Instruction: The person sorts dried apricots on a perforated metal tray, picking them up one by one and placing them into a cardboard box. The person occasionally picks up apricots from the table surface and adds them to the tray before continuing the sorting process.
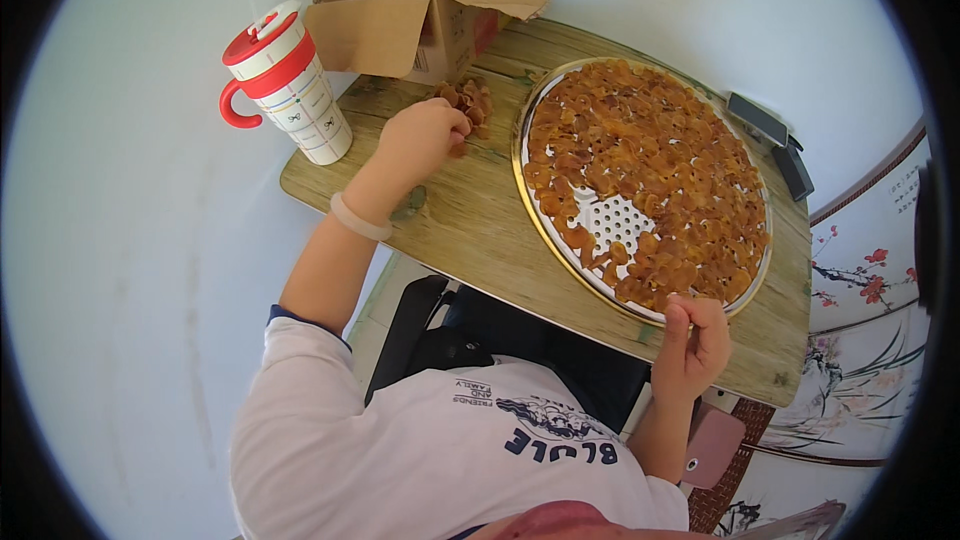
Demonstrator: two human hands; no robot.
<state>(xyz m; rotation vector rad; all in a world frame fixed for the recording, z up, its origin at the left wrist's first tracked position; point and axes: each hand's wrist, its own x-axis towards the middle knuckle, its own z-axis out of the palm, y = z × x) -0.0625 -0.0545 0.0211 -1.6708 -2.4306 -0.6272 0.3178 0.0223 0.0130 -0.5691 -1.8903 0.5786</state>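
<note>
A large round perforated metal tray (pixel 615 221) with a gold-coloured rim lies on the table, spread with thin amber-brown dried slices (pixel 652 135). Bare perforated metal shows through towards its near left. At the tray's near rim, my right hand (pixel 694 349) has its thumb and forefinger pinched together by the slices. Whether anything is between those fingertips is hidden. My left hand (pixel 424 139), wearing a pale bangle, is over the left part of the table beside a small pile of similar slices (pixel 474 101). Its fingers are closed on a brown slice (pixel 456 150).
An open cardboard box (pixel 450 30) stands behind the small pile. A white and red handled tumbler (pixel 300 90) is at the table's left edge. Two dark objects (pixel 772 135) lie beyond the tray at the right. The wood-patterned table (pixel 480 217) has a rounded left corner.
</note>
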